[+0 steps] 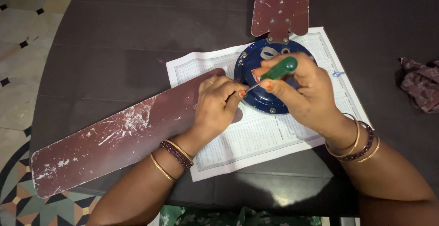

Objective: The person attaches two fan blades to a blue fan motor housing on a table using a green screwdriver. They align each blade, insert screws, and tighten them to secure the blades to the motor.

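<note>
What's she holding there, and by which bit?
The right hand holds a screwdriver by its green handle; the left hand steadies its shaft near the tip.

green-handled screwdriver (279,69) | tilted, tip at blue fan hub (263,99) | hub on paper

a dark round table (114,34) fills most of the view. a crumpled dark red cloth (420,86) lies at three o'clock. a patterned tile floor (18,47) shows at nine o'clock.
</note>
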